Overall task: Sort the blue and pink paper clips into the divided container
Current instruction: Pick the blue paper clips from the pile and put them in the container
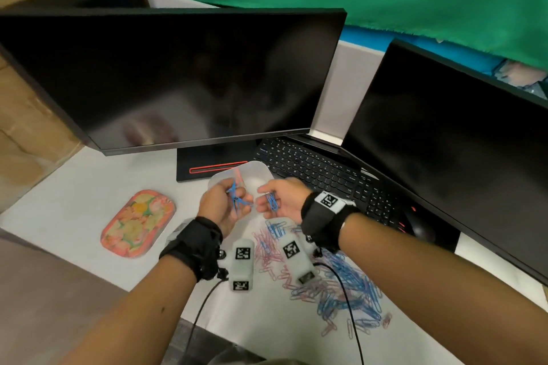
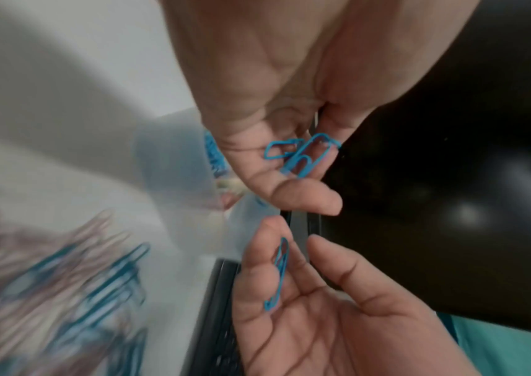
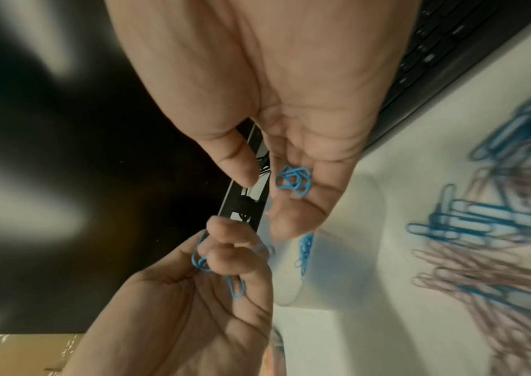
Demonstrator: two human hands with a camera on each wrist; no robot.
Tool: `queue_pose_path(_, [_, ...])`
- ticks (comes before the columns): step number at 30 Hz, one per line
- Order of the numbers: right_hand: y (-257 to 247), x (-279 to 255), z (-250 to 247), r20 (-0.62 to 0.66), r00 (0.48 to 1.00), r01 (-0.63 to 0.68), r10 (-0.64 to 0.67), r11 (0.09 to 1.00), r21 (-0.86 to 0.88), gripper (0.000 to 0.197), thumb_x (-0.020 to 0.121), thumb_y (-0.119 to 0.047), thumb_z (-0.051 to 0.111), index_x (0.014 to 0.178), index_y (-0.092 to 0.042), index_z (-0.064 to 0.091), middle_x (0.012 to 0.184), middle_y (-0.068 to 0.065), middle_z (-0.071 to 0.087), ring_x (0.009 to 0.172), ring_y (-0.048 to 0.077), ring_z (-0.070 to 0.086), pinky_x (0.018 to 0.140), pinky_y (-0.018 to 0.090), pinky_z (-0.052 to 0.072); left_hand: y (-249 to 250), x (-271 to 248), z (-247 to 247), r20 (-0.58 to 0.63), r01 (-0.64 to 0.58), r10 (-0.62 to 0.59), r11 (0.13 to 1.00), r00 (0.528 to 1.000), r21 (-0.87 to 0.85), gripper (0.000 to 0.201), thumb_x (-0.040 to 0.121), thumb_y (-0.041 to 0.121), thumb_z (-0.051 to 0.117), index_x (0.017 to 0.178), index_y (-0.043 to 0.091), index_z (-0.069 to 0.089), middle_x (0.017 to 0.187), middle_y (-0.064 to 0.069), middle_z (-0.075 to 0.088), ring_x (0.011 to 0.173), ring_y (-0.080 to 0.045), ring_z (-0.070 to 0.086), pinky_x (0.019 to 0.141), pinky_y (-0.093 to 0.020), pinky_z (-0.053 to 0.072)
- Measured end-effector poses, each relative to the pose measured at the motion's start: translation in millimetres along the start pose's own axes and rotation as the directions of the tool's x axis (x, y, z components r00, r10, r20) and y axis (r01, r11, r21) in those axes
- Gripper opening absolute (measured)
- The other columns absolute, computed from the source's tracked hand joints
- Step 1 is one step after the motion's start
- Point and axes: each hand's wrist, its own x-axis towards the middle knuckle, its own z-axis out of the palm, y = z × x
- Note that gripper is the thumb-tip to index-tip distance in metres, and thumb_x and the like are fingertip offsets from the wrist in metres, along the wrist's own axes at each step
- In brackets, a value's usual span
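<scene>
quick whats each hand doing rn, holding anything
left hand: closed, gripping blue clips
right hand: open, loose blue clips resting on it

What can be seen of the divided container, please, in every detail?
The divided container is a translucent whitish plastic box with rounded corners, open on top. It stands on the white table, before the monitor stand and beside the keyboard. The left hand and right hand hide its near part. Inside show blue clips and a few pink clips; the divider cannot be made out.
</scene>
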Motion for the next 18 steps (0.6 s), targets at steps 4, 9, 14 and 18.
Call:
queue_pose_path(4, [-19.8, 12.3, 23.8, 0.002, 1.000, -0.004, 0.005, 0.999, -0.051, 0.019, 0.091, -0.002, 0.042, 0.074, -0.001, 0.051, 0.070, 0.016, 0.054, 0.060, 0.026, 0.055, 0.061, 0.034, 0.052, 25.4, 10.9, -2.2, -0.126, -0.130, 0.164, 0.961, 0.978, 0.242, 0.019, 0.098, 0.014, 0.040, 0.084, 0.014, 0.053, 0.065, -0.003, 0.049, 0.046, -0.013, 0.053, 0.040, -0.019, 0.047])
queue_pose_path(9, [-31.7, 17.2, 39.4, 0.002, 1.000, -0.027, 0.027, 0.994, -0.103, 0.022, 0.091, 0.002, 0.040, 0.072, -0.005, 0.049, 0.065, 0.012, 0.048, 0.060, 0.022, 0.050, 0.072, 0.035, 0.051, 32.0, 27.3, -4.7, -0.086, -0.096, 0.151, 0.886, 0.985, 0.454, 0.018, 0.098, 0.014, 0.042, 0.088, 0.013, 0.056, 0.079, -0.012, 0.060, 0.063, -0.020, 0.059, 0.045, -0.023, 0.053])
queue_pose_path(14, [-33.9, 29.0, 36.2, -0.031, 0.999, -0.015, 0.013, 0.996, -0.084, 0.014, 0.087, 0.003, 0.044, 0.076, -0.002, 0.051, 0.073, 0.015, 0.049, 0.070, 0.024, 0.053, 0.095, 0.043, 0.051, 31.3, 35.7, -6.3, -0.113, -0.061, 0.173, 0.765, 0.978, 0.642, 0.016, 0.096, 0.012, 0.049, 0.082, 0.017, 0.055, 0.093, -0.012, 0.059, 0.085, -0.026, 0.060, 0.076, -0.038, 0.058])
queue_pose_path(18, [-24.3, 28.9, 13.4, -0.076, 0.996, 0.026, -0.035, 0.994, -0.107, 0.020, 0.089, 0.002, 0.050, 0.107, 0.007, 0.057, 0.090, 0.020, 0.062, 0.082, 0.031, 0.062, 0.085, 0.039, 0.055, 26.1, 37.6, -7.4, -0.054, -0.111, 0.283, 0.537, 0.958, 0.837, 0.006, 0.089, 0.018, 0.054, 0.091, 0.019, 0.060, 0.112, -0.012, 0.064, 0.107, -0.033, 0.058, 0.098, -0.043, 0.049])
